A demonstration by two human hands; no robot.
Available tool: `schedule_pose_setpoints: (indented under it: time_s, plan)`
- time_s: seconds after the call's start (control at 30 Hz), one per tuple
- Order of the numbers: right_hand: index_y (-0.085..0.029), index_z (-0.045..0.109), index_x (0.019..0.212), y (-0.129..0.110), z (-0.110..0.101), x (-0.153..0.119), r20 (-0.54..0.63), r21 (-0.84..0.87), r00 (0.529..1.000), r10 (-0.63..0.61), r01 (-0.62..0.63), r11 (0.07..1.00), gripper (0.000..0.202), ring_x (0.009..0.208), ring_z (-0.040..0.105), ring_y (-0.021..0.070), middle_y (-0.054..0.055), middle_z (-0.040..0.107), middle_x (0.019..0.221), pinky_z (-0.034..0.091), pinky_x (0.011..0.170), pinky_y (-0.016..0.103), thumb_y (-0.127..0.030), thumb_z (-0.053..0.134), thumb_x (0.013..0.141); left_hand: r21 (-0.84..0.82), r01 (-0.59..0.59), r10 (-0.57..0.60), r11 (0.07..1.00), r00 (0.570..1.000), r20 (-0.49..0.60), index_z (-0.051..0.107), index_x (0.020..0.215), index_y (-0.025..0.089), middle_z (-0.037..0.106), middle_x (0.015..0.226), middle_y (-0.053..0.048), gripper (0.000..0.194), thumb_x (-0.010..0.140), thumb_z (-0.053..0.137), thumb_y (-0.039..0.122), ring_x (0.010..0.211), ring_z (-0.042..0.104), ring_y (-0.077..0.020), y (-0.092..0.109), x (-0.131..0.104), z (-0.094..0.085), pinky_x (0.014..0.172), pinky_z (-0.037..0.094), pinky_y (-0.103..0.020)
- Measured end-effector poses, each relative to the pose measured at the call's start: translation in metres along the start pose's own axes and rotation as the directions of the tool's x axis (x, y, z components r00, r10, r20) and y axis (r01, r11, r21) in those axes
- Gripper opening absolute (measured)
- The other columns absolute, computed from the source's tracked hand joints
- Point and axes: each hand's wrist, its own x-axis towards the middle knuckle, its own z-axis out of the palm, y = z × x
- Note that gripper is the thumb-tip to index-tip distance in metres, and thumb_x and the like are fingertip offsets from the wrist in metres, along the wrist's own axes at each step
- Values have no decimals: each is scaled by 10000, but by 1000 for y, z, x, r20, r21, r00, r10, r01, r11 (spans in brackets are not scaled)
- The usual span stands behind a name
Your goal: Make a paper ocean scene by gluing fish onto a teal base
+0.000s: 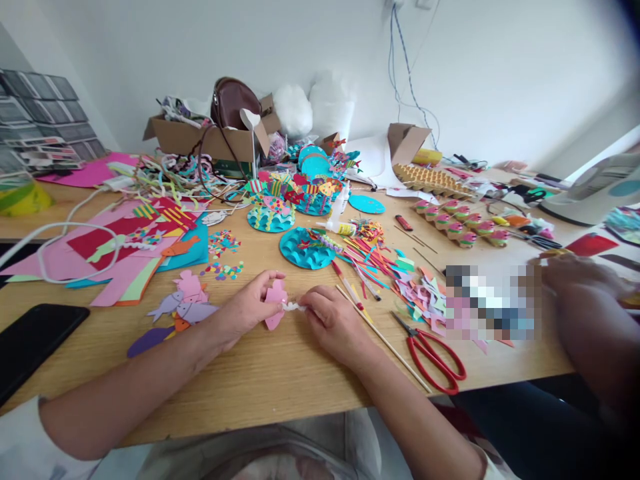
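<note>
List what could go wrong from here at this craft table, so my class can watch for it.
1. The left hand holds a pink paper cutout and the right hand a white twisted strip; a hard pull might crease the paper.
2. The red-handled scissors lie with handles near the table edge; a bump could knock them off.
3. The lilac paper fish, beside the left forearm, might get swept aside.

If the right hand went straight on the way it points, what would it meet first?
Leaving aside the white strand that the right hand pinches, probably the pink cutout in the left hand, though depth is hard to judge.
</note>
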Motion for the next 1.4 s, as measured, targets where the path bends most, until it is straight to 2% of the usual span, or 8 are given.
schedule_pose_setpoints:
  time_s: [0.17,0.47,0.83,1.1,1.4]
  plan:
    - [-170,594,849,-5,-2,1,57,-13,998,29,-29,1000,65,803,566,176,59,629,841,403,708,286,-192,537,831,25,-5,5,1000,1000,-5,449,1147,176,541,713,45,517,647,577,142,675,503,-120,2,0,1,607,359,-226]
    - [-169,594,752,-3,4,2,46,-59,999,23,-21,998,177,706,553,150,42,620,733,363,651,266,-264,519,882,45,5,-5,999,1000,3,446,1160,165,530,646,60,519,659,575,129,635,490,-113,5,-2,7,588,355,-219]
    - [-169,600,713,-1,5,2,8,46,997,78,-78,996,126,672,549,137,25,614,688,364,620,243,-212,585,830,79,-7,5,997,1000,29,455,1158,174,507,610,74,506,666,561,121,608,487,-109,6,-2,9,584,350,-219]
    - [-171,598,682,-1,3,4,56,206,987,148,-156,966,125,625,527,114,4,598,662,359,579,221,-174,593,807,90,-35,29,995,997,68,449,1157,190,510,679,53,514,655,553,153,646,487,-115,3,0,7,607,357,-231]
    - [-170,587,663,-1,4,5,69,241,982,178,-189,952,125,614,519,108,-9,582,646,364,572,215,-144,603,784,103,-54,45,993,995,86,448,1166,195,517,688,48,517,660,551,162,648,481,-118,0,-1,5,605,351,-232]
